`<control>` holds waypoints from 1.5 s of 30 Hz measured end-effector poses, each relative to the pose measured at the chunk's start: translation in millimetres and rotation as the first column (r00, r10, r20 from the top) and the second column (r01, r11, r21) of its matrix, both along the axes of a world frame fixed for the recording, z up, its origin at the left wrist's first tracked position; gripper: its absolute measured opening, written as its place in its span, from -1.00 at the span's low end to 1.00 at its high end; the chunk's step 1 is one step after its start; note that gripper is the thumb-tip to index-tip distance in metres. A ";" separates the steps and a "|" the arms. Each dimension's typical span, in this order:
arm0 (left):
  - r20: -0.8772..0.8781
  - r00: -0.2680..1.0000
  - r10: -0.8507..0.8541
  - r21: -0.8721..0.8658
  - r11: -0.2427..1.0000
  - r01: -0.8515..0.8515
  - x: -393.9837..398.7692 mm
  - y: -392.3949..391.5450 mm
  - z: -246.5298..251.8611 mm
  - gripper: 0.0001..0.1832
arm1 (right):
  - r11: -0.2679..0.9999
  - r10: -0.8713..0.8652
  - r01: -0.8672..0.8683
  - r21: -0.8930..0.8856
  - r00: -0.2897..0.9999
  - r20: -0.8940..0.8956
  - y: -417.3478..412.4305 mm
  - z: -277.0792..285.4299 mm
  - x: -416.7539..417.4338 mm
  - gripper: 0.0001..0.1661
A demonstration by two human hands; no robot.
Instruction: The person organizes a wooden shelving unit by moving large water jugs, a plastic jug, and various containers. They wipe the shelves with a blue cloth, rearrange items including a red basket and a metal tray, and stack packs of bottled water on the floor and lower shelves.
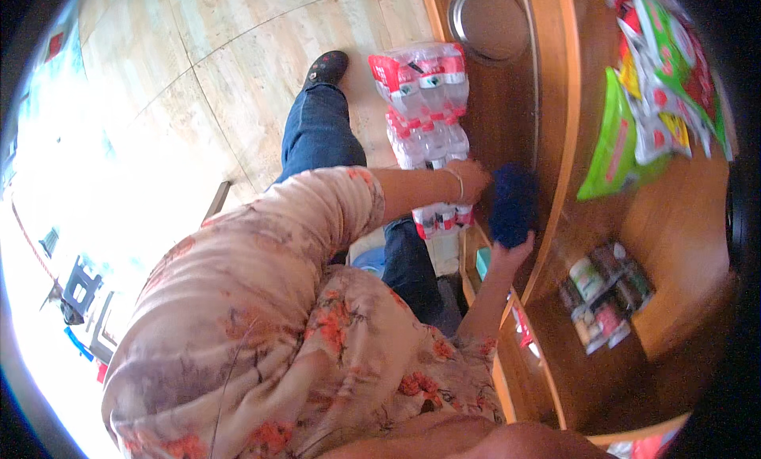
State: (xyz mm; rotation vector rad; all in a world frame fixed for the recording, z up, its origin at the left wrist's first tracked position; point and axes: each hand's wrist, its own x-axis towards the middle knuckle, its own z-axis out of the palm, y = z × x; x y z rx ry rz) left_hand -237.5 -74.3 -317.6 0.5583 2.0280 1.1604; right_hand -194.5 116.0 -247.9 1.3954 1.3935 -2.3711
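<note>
A dark blue cloth, blurred and fuzzy-looking, is over the lower brown wooden shelf surface. My right hand grips its lower end. My left hand, with a band around the wrist, is beside its upper left end. The fingers are blurred, so whether they hold the cloth is unclear. Beneath my left forearm stand shrink-wrapped packs of clear bottles with red caps and labels, along the shelf's edge.
A round metal lid or tray lies at the top. On the upper wooden surface are green and white plastic packets and a clear pack of small containers. A curved wooden edge divides the levels. A turquoise item is near my right forearm.
</note>
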 end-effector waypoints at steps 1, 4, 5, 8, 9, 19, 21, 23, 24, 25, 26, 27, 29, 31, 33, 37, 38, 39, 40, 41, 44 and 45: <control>0.016 0.999 0.045 -0.072 0.996 -0.043 -1.1 -5.5 9.0 -0.59 | 0.994 -0.041 0.039 0.100 0.999 0.018 -0.4 -14.3 -26.1 -0.53; 0.121 0.977 -0.177 -0.034 0.983 0.183 -6.9 -15.8 12.1 -0.53 | 0.985 -0.004 -0.017 0.173 0.993 0.118 -6.7 -65.4 -103.1 -0.52; 0.143 0.978 -0.154 -0.041 0.986 0.161 -10.1 -21.3 9.4 -0.53 | 0.979 0.004 -0.041 0.202 0.984 0.176 -10.1 -82.5 -127.9 -0.53; 0.228 0.968 -0.108 -0.087 0.987 0.131 -22.0 -28.7 1.3 -0.66 | 0.776 0.025 -0.261 0.574 0.922 0.386 1.5 -145.9 -173.8 -0.51; 0.170 0.984 -0.051 -0.079 0.995 0.065 -22.4 -29.0 -1.7 -0.64 | 0.645 0.023 -0.359 0.675 0.891 0.453 -5.0 -158.9 -186.8 -0.49; 0.134 0.988 0.082 -0.008 0.997 -0.082 -11.6 -53.1 14.9 -0.73 | 0.356 0.381 -0.607 0.711 0.789 0.482 -121.6 -239.4 -278.1 -0.32; 0.187 0.976 0.114 0.025 0.992 -0.121 0.4 -49.7 10.2 -0.68 | 0.761 0.236 -0.454 0.464 0.859 0.453 -129.4 -260.5 -290.8 -0.27; 0.230 0.962 0.146 0.028 0.987 -0.157 6.5 -51.6 8.5 -0.66 | 0.881 0.128 -0.351 0.316 0.821 0.556 -138.4 -274.2 -298.2 -0.22; 0.246 0.959 0.144 0.028 0.987 -0.155 8.8 -52.3 6.8 -0.66 | 0.874 0.158 -0.388 0.292 0.796 0.585 -139.2 -277.4 -300.8 -0.22; 0.257 0.956 0.141 0.033 0.988 -0.154 8.9 -54.8 7.1 -0.65 | 0.884 0.190 -0.397 0.245 0.786 0.588 -133.1 -282.9 -305.4 -0.24; 0.266 0.955 0.129 0.040 0.989 -0.145 9.7 -57.9 7.6 -0.65 | 0.895 0.215 -0.398 0.201 0.780 0.587 -122.8 -288.5 -311.3 -0.26; 0.258 0.957 0.136 0.032 0.988 -0.149 10.6 -60.9 8.4 -0.64 | 0.904 0.241 -0.398 0.156 0.775 0.585 -113.4 -294.6 -314.1 -0.27; 0.242 0.959 0.146 0.010 0.988 -0.153 13.2 -67.1 9.2 -0.62 | 0.900 0.190 -0.369 0.231 0.811 0.553 -107.7 -303.8 -316.5 -0.36; 0.246 0.954 0.171 0.021 0.983 -0.182 13.6 -65.3 9.9 -0.65 | 0.946 0.084 -0.222 0.238 0.872 0.482 -108.3 -304.7 -327.0 -0.41; 0.250 0.952 0.175 0.030 0.982 -0.188 13.3 -63.0 9.5 -0.65 | 0.952 0.051 -0.204 0.229 0.842 0.536 -117.0 -301.1 -338.0 -0.45; 0.252 0.952 0.176 0.022 0.982 -0.188 9.4 -63.2 7.5 -0.63 | 0.960 0.144 -0.256 0.115 0.799 0.583 -149.4 -280.0 -351.2 -0.39; 0.256 0.947 0.193 0.011 0.979 -0.203 8.5 -63.2 7.3 -0.63 | 0.969 0.171 -0.242 0.048 0.801 0.573 -167.1 -268.9 -355.9 -0.38; 0.240 0.951 0.194 0.006 0.979 -0.202 7.3 -63.1 7.8 -0.65 | 0.976 0.186 -0.219 -0.007 0.809 0.558 -177.1 -256.8 -361.4 -0.37; 0.226 0.956 0.188 0.001 0.981 -0.193 7.4 -63.1 7.4 -0.66 | 0.975 0.147 -0.215 0.048 0.797 0.586 -181.2 -255.0 -367.7 -0.39; 0.214 0.960 0.183 -0.005 0.983 -0.186 7.5 -63.1 7.4 -0.67 | 0.974 0.133 -0.213 0.073 0.805 0.578 -178.2 -260.7 -370.1 -0.40; 0.225 0.952 0.208 0.001 0.977 -0.214 6.8 -63.2 5.7 -0.69 | 0.969 0.160 -0.237 0.063 0.805 0.571 -181.7 -265.5 -368.2 -0.42; 0.215 0.956 0.200 0.002 0.979 -0.206 6.2 -63.7 4.7 -0.68 | 0.975 0.153 -0.217 0.050 0.815 0.559 -183.2 -265.8 -369.0 -0.42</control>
